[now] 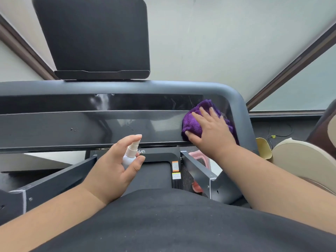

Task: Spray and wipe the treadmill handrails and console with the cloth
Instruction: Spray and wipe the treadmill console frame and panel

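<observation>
Cloth [192, 122] under flat right hand [211, 131] on console [91, 128], spray bottle [130, 155] gripped in left hand [114, 168]

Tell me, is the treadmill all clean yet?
Not yet. Spray droplets on the console panel show spraying has begun. The right hand presses the purple cloth on its right end; the left hand holds the spray bottle. The panel's left stretch and the handrail look left to wipe.
</observation>
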A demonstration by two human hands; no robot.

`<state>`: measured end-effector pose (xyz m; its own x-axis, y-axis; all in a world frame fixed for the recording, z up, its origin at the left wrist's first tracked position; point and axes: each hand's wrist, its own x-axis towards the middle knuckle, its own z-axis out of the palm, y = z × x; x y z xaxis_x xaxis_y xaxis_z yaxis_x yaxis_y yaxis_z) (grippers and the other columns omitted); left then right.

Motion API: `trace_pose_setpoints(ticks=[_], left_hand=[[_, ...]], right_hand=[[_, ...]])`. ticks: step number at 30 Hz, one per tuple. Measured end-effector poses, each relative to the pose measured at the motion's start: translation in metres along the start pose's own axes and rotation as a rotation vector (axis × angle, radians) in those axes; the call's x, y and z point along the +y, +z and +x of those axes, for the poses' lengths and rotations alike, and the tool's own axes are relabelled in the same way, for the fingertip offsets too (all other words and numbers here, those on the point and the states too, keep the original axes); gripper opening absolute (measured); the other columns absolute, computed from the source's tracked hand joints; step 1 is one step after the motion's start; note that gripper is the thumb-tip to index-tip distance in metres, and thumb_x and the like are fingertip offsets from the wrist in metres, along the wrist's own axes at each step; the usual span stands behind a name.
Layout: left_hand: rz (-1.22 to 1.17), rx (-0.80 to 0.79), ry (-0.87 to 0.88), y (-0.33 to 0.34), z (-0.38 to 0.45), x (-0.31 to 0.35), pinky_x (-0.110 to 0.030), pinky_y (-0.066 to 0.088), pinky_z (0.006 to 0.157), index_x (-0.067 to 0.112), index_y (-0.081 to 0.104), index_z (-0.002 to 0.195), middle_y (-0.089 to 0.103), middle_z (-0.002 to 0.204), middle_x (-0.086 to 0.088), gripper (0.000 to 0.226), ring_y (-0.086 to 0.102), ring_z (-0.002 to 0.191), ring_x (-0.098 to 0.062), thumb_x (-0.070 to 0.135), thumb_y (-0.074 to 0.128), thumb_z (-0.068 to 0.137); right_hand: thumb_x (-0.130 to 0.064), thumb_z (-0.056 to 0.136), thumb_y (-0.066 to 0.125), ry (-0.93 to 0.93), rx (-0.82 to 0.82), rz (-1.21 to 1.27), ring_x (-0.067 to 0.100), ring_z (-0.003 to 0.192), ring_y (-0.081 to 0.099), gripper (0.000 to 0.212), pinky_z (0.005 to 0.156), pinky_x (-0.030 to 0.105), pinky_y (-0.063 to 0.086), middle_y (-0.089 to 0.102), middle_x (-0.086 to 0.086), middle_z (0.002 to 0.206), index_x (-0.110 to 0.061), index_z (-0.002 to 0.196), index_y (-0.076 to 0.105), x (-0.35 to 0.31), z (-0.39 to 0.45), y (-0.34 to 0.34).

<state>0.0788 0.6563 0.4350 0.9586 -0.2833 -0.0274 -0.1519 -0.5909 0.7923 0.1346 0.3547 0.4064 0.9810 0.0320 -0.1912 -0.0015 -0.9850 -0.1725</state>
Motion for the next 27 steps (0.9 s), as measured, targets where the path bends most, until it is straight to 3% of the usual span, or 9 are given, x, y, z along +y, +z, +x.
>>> trace_pose_setpoints(ticks=[10, 13, 19, 24, 27], left_hand=[[0.007, 0.052, -0.030, -0.010, -0.020, -0.014, -0.018, 0.040, 0.080, 0.062, 0.037, 0.126, 0.060, 0.100, 0.017, 0.044, 0.058, 0.087, 0.000, 0.057, 0.049, 0.084], [0.012, 0.050, -0.020, -0.011, -0.020, -0.015, -0.020, 0.041, 0.082, 0.062, 0.035, 0.127, 0.059, 0.098, 0.018, 0.046, 0.057, 0.089, -0.001, 0.057, 0.050, 0.084], [0.013, 0.085, -0.039, -0.028, -0.036, -0.026, -0.003, 0.035, 0.077, 0.064, 0.035, 0.128, 0.056, 0.098, 0.025, 0.045, 0.056, 0.087, 0.008, 0.053, 0.050, 0.086], [0.000, 0.134, -0.098, -0.042, -0.048, -0.041, -0.003, 0.035, 0.080, 0.066, 0.034, 0.126, 0.060, 0.097, 0.019, 0.044, 0.057, 0.089, 0.003, 0.056, 0.048, 0.085], [-0.004, 0.134, -0.100, -0.047, -0.047, -0.043, -0.002, 0.034, 0.081, 0.062, 0.037, 0.128, 0.059, 0.101, 0.026, 0.043, 0.055, 0.089, 0.009, 0.055, 0.048, 0.087]], right_hand=[[-0.073, 0.087, 0.038, -0.302, -0.076, -0.031, 0.028, 0.152, 0.002, 0.084, 0.121, 0.054, 0.008, 0.012, 0.003, 0.166, -0.028, 0.156, 0.019, -0.142, 0.039, 0.016], [-0.073, 0.087, 0.039, -0.311, -0.079, -0.031, 0.025, 0.153, 0.004, 0.084, 0.122, 0.051, 0.011, 0.014, 0.002, 0.165, -0.028, 0.156, 0.020, -0.140, 0.042, 0.016], [-0.077, 0.086, 0.031, -0.249, -0.038, -0.037, 0.021, 0.152, 0.009, 0.083, 0.123, 0.044, 0.014, 0.018, -0.002, 0.164, -0.031, 0.155, 0.024, -0.085, 0.019, 0.010], [-0.083, 0.083, 0.027, -0.279, -0.060, -0.104, 0.026, 0.153, 0.004, 0.094, 0.123, 0.049, 0.011, 0.011, 0.002, 0.166, -0.026, 0.157, 0.015, -0.127, 0.030, 0.013], [-0.085, 0.081, 0.031, -0.357, -0.083, -0.114, 0.028, 0.153, 0.001, 0.100, 0.122, 0.051, 0.009, 0.009, 0.004, 0.166, -0.025, 0.158, 0.012, -0.173, 0.045, 0.018]])
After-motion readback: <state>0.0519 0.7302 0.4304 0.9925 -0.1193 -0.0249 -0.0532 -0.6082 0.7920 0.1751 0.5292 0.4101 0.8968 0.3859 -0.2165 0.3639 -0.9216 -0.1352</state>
